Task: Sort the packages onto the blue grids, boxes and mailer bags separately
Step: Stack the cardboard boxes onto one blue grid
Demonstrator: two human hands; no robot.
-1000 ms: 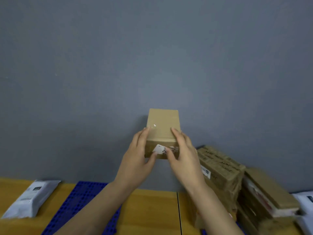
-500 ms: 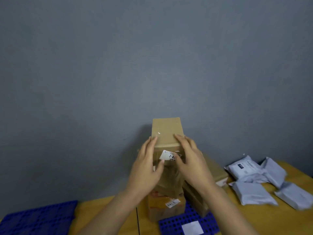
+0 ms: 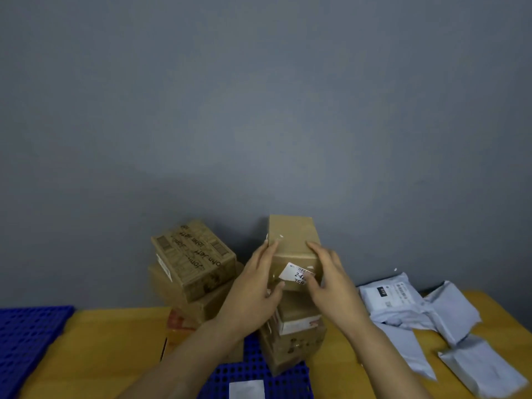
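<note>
The item in hand is a small plain cardboard box with a white barcode label on its near face. Both hands hold it: the left hand presses against its left side with the thumb under the near face, and the right hand lies against its right side with the fingers over the top edge. The grip is closed on the box from both sides.

The box sits at the top of the right-hand box stack, which stands on the blue grid in the foreground. Whether its underside already rests on the stack or hangs just above it cannot be told; the hands hide the joint. Left of that stack is a second pile topped by a printed carton set askew.

Grey mailer bags lie loose on the counter to the right of the stack. A second blue grid lies to its far left.

Handling judgement: the box appears stiff, and light, given how easily it is carried aloft. Plain cardboard gives fair friction. The best hold is on opposite side faces, as now. The stack beneath is narrow and uneven, so a careless release could tip it.
</note>
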